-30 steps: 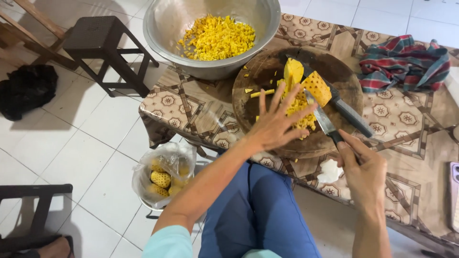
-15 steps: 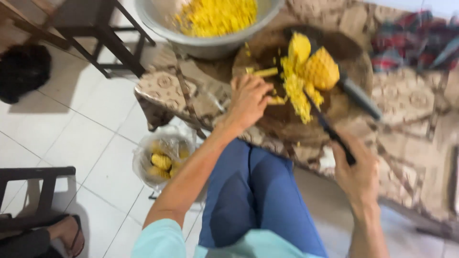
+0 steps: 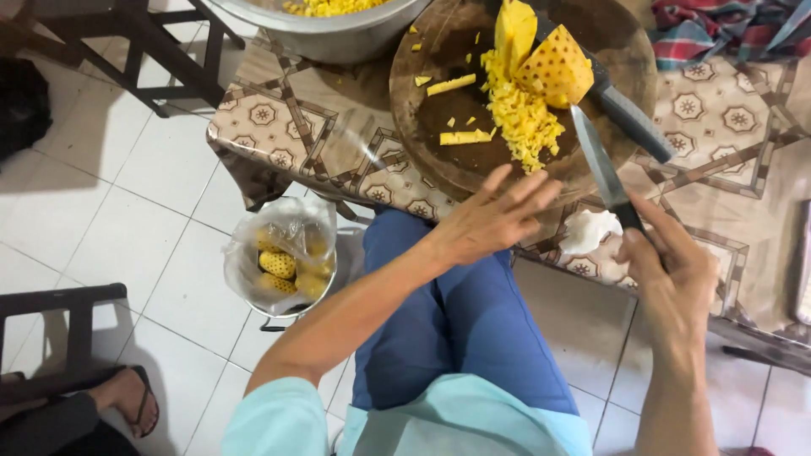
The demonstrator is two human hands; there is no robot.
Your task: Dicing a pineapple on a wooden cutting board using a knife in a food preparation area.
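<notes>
Just one cam here, strapped to the person's head and aimed steeply down; it's close in, so the lap fills the bottom middle; the bench [image 3: 338, 127] edge with the round cutting board [image 3: 439, 152] runs across the top; tiled floor [image 3: 118, 228] on the left.

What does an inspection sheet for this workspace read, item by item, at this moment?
Surface: low table with patterned covering.
Job's things: round wooden board bearing chopped pineapple and a pineapple chunk; knife.
Clutter: second knife on the board, metal bowl, plaid cloth, white wad.
Grippers: left hand open, empty, at the board's edge; right hand grips the knife handle.
Cables: nothing seen.
Surroundings: tiled floor, bagged bucket of peels, dark stool, another person's sandalled foot.
</notes>
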